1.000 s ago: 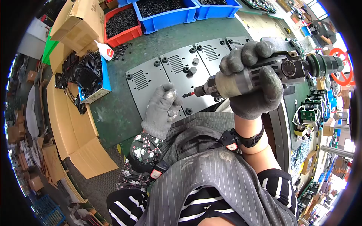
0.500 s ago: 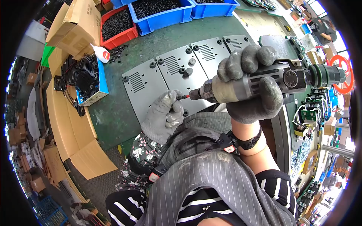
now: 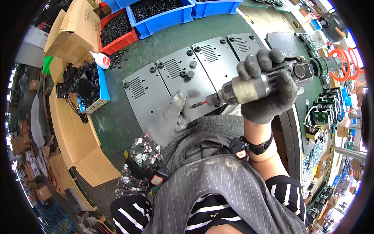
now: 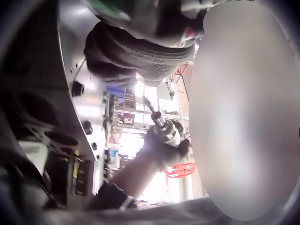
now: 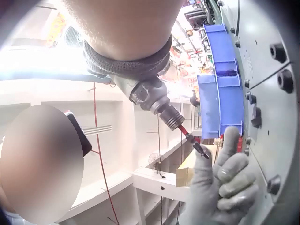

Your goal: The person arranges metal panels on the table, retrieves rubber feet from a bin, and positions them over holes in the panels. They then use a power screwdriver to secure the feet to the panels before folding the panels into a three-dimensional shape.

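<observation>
My gloved right hand grips a power screwdriver by its body, the bit pointing left over the plates. A red band marks the bit, and a dark tip shows at its end in the right wrist view. Beside that tip is my gloved left hand, thumb and forefinger raised apart, other fingers bent toward the palm. Nothing shows between thumb and forefinger; the palm is hidden. Under both hands lie grey slotted metal plates side by side, with black round feet. Several loose black feet sit on the second plate.
Behind the plates stand a red bin and blue bins of small black parts. A white bottle, a box of black cables and open cardboard boxes are at left. A red coiled hose hangs at right.
My left hand moved up to the bit tip, touched it with thumb and forefinger, and now has come away, blurred by motion. The screwdriver shifted left, then slightly back right.
</observation>
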Motion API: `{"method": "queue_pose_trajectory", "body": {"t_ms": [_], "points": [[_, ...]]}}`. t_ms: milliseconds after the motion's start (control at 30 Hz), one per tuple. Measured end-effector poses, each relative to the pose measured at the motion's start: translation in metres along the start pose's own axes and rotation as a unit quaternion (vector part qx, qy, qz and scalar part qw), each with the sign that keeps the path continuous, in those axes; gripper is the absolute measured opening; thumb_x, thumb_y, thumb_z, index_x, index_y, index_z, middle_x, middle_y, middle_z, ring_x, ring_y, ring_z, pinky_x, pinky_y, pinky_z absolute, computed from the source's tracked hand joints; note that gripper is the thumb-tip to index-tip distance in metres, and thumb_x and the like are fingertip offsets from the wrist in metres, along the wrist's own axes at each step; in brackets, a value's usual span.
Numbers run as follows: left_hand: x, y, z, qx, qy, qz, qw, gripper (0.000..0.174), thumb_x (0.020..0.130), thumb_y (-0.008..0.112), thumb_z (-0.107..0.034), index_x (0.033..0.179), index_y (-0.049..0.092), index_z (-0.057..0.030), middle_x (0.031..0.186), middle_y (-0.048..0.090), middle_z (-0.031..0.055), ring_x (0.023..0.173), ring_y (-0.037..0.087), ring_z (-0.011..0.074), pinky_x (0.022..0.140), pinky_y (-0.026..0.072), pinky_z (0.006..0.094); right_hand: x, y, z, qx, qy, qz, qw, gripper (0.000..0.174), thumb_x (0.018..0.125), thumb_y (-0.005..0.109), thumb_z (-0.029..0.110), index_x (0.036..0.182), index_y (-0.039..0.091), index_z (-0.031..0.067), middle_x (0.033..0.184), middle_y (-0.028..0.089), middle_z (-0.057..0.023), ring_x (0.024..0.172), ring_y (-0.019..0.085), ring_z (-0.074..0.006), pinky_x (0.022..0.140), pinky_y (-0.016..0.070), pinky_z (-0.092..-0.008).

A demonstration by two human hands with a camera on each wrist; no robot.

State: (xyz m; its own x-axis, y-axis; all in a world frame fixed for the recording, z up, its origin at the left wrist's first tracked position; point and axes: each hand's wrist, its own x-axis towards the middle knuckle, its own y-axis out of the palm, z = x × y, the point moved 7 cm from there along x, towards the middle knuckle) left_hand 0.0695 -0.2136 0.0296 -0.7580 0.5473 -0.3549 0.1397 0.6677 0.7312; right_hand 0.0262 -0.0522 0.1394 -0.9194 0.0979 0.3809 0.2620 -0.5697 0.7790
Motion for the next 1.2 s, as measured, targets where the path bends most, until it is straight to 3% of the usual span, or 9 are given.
{"method": "queue_pose_trajectory", "body": {"t_ms": [67, 100, 167, 300, 667, 700, 833, 1133, 1200], "points": [[0.013, -0.017, -0.042, 0.402, 0.211, -0.112, 0.884, 0.043, 0.083, 0.058, -0.037, 0.111, 0.054, -0.0036, 0.086, 0.06, 0.0078, 0.073, 0.057, 0.0183, 0.068, 0.0472, 0.0287, 0.003, -0.01, 0.007, -0.018, -0.014, -0.016, 1.0, 0.03, 0.077, 0.055, 0.022, 0.101, 0.045, 0.0077, 0.083, 0.04, -0.0033, 0.073, 0.038, -0.0159, 0.065, 0.0344, -0.0295], [0.019, -0.021, -0.051, 0.402, 0.211, -0.114, 0.884, 0.043, 0.083, 0.058, -0.037, 0.111, 0.054, -0.0036, 0.086, 0.06, 0.0078, 0.073, 0.057, 0.0183, 0.068, 0.0472, 0.0287, 0.004, -0.015, 0.01, -0.018, -0.017, -0.026, 0.999, 0.029, 0.077, 0.055, 0.022, 0.1, 0.045, 0.0075, 0.083, 0.04, -0.0037, 0.073, 0.038, -0.0161, 0.066, 0.0345, -0.03], [0.028, -0.019, -0.076, 0.744, 0.2, -0.186, 0.61, 0.037, 0.081, 0.06, -0.03, 0.111, 0.055, -0.0073, 0.108, 0.06, 0.0125, 0.097, 0.057, 0.0269, 0.085, 0.0434, 0.0349, 0.005, -0.017, 0.01, -0.024, -0.017, -0.028, 0.999, 0.027, 0.077, 0.055, 0.022, 0.099, 0.045, 0.0078, 0.083, 0.041, -0.0038, 0.074, 0.039, -0.0165, 0.067, 0.0346, -0.0308], [0.046, -0.02, -0.078, 0.775, 0.213, -0.145, 0.577, 0.032, 0.08, 0.06, -0.024, 0.11, 0.057, -0.0117, 0.107, 0.06, 0.0123, 0.097, 0.057, 0.0282, 0.083, 0.0441, 0.0361, 0.001, -0.012, 0.005, -0.039, 0.003, -0.019, 0.999, 0.027, 0.076, 0.054, 0.021, 0.099, 0.045, 0.0092, 0.082, 0.042, -0.0037, 0.074, 0.041, -0.0169, 0.067, 0.0353, -0.0308], [-0.056, -0.018, -0.032, 0.731, 0.129, -0.2, 0.639, 0.02, 0.074, 0.062, -0.016, 0.094, 0.064, -0.0121, 0.088, 0.065, 0.0055, 0.079, 0.063, 0.0241, 0.07, 0.0494, 0.0328, -0.024, 0.01, -0.026, -0.08, 0.095, 0.008, 0.992, 0.033, 0.074, 0.055, 0.021, 0.102, 0.044, 0.0096, 0.085, 0.043, -0.0041, 0.071, 0.045, -0.0172, 0.065, 0.0379, -0.0322], [-0.056, -0.017, -0.027, 0.729, 0.128, -0.205, 0.641, 0.02, 0.074, 0.062, -0.016, 0.094, 0.064, -0.0121, 0.088, 0.065, 0.0055, 0.079, 0.063, 0.0241, 0.07, 0.0494, 0.0328, -0.023, 0.016, -0.031, -0.049, 0.099, 0.041, 0.993, 0.028, 0.075, 0.058, 0.006, 0.101, 0.048, 0.009, 0.084, 0.05, -0.0053, 0.072, 0.053, -0.0193, 0.066, 0.0482, -0.0363], [-0.056, -0.016, -0.02, 0.728, 0.168, -0.235, 0.622, 0.019, 0.075, 0.062, -0.018, 0.093, 0.064, -0.0119, 0.088, 0.065, 0.0056, 0.078, 0.063, 0.0238, 0.067, 0.0503, 0.0328, -0.032, 0.032, -0.057, -0.091, 0.131, 0.087, 0.983, 0.032, 0.073, 0.061, 0.0, 0.099, 0.045, 0.0088, 0.085, 0.045, -0.004, 0.075, 0.051, -0.0155, 0.064, 0.0487, -0.0308], [-0.052, -0.019, -0.017, 0.766, 0.159, -0.202, 0.59, 0.018, 0.077, 0.059, -0.029, 0.089, 0.059, -0.0149, 0.081, 0.062, 0.005, 0.069, 0.062, 0.0268, 0.06, 0.0499, 0.0384, -0.042, 0.062, -0.087, -0.271, 0.195, 0.2, 0.921, 0.032, 0.073, 0.07, 0.015, 0.092, 0.045, 0.0097, 0.083, 0.049, -0.0059, 0.078, 0.055, -0.0188, 0.067, 0.0485, -0.0319], [-0.053, -0.021, -0.015, 0.769, 0.174, -0.202, 0.581, 0.019, 0.077, 0.059, -0.029, 0.089, 0.059, -0.014, 0.081, 0.062, 0.0053, 0.07, 0.062, 0.027, 0.06, 0.05, 0.0385, -0.04, 0.058, -0.093, -0.373, 0.151, 0.247, 0.882, 0.02, 0.07, 0.066, 0.006, 0.083, 0.051, 0.0069, 0.076, 0.054, -0.0039, 0.07, 0.055, -0.0187, 0.061, 0.0457, -0.0296]]}}
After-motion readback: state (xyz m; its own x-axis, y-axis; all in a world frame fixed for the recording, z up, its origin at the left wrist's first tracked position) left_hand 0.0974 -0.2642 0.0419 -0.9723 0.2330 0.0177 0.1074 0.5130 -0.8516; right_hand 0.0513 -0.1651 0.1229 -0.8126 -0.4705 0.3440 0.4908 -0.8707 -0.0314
